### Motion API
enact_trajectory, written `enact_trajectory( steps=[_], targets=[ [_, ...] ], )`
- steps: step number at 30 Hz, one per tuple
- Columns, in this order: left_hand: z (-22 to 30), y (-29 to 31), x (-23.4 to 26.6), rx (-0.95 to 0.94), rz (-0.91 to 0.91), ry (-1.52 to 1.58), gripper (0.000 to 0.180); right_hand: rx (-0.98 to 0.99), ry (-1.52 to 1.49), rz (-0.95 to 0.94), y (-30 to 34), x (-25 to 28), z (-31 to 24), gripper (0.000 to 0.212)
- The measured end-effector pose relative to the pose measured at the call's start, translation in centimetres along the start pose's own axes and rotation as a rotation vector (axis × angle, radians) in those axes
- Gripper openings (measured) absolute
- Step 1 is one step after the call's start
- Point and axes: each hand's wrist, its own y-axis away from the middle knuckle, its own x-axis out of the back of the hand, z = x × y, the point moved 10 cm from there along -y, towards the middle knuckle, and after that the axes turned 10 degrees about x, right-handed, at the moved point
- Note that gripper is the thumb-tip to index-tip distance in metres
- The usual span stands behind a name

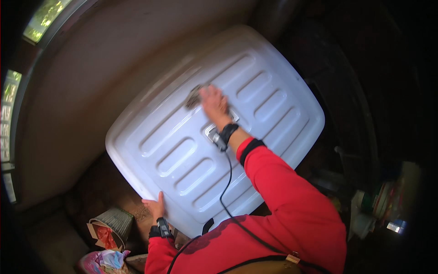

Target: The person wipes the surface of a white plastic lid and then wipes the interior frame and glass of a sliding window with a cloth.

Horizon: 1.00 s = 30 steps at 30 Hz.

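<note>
A large white ribbed plastic panel (pixel 173 150), like a lid or tray turned over, leans tilted in front of me. My right hand (pixel 214 102) presses a small grey cloth or pad (pixel 193 97) against its upper middle. My left hand (pixel 155 206) rests flat on the panel's lower left edge, fingers spread, steadying it. Both wrists carry black bands, and a black cable runs from the right wrist down my red sleeve.
A pale wall (pixel 91 77) stands behind the panel, with windows at the far left. On the floor at lower left sit a grey ribbed bin (pixel 116 220) and coloured wrappers (pixel 107 258). Dim clutter of bottles and containers (pixel 383 205) fills the right side.
</note>
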Motion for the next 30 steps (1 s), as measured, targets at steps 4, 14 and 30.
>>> enact_trajectory(
  steps=[4, 14, 30],
  targets=[
    [-0.2, -0.2, -0.1, -0.02, 0.06, -0.008, 0.103, -0.287, 0.249, -0.052, -5.7, 2.3, 15.9, 0.044],
    [-0.6, -1.2, -0.5, -0.106, -0.01, 0.013, 0.106, -0.152, 0.722, -0.586, -12.2, -2.3, 21.8, 0.022],
    [-0.7, -1.1, -0.7, 0.005, -0.032, -0.087, 0.116, -0.314, -0.029, -0.083, -6.7, 6.4, 20.2, 0.041]
  ],
)
